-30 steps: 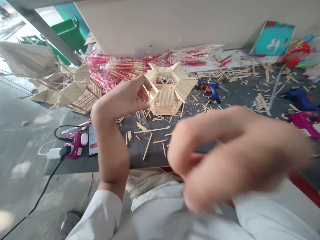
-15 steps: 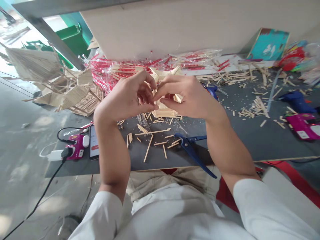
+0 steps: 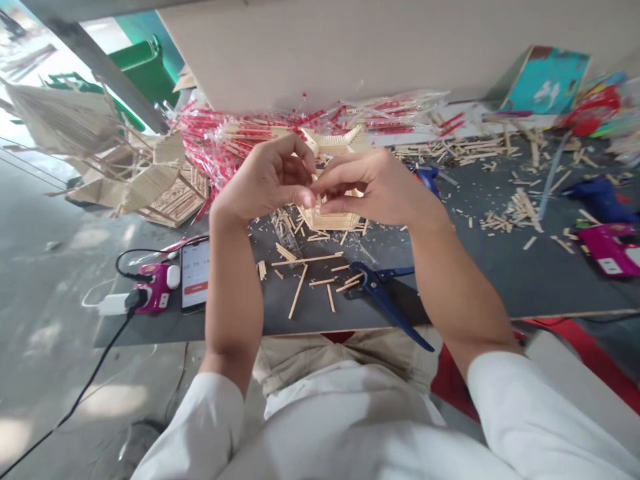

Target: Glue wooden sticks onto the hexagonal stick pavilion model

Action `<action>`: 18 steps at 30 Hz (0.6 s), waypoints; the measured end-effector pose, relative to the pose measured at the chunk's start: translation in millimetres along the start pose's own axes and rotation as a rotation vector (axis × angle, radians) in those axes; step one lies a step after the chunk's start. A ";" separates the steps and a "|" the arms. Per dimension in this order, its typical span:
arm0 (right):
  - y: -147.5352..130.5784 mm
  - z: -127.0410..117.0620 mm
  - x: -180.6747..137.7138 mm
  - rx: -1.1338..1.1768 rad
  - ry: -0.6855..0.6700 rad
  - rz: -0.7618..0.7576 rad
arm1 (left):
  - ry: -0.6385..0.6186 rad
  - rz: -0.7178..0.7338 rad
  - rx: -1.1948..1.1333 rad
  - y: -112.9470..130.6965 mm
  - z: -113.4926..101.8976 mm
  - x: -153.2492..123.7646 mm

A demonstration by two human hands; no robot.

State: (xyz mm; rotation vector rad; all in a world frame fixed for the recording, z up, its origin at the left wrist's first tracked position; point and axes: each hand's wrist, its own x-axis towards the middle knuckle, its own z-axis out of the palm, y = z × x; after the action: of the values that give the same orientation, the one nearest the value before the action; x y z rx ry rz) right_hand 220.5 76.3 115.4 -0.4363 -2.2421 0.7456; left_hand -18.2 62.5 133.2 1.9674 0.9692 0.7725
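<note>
My left hand (image 3: 280,177) and my right hand (image 3: 373,187) meet fingertip to fingertip over a small model built of thin wooden sticks (image 3: 333,219). Both are closed in a pinch, and whatever lies between the fingertips is too small and hidden to name. The model's upper edge (image 3: 340,141) shows behind my knuckles, while its middle is covered by my hands. Loose cut sticks (image 3: 299,291) lie on the dark tabletop in front of it. A blue hand cutter (image 3: 385,300) rests below my right hand, partly over the table's front edge.
A larger stick-built model (image 3: 135,180) stands at the left. Red-and-clear plastic packs of sticks (image 3: 215,143) line the back. A phone (image 3: 194,277) and a magenta power strip (image 3: 154,287) lie front left; a blue glue gun (image 3: 595,200) and another magenta strip (image 3: 607,247) are right.
My left hand has shifted slightly right and its thumb has come up against the right fingertips. More of the phone shows beside my forearm. The view has moved a little.
</note>
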 end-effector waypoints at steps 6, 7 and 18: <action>-5.3 -3.2 -0.5 0.005 -0.021 0.136 | 0.082 -0.101 0.115 -15.9 9.4 12.2; -6.4 -4.0 -0.2 0.003 -0.025 0.139 | 0.086 -0.103 0.139 -15.4 10.7 12.9; 3.7 8.6 -2.3 0.273 0.142 0.149 | 0.050 -0.105 0.224 -17.0 9.2 13.1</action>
State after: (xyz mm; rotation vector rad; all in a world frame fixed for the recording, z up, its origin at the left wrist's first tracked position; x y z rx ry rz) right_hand 216.2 74.7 107.0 -0.5089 -1.9567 1.0488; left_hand -10.2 76.7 116.4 2.0753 1.2244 0.6810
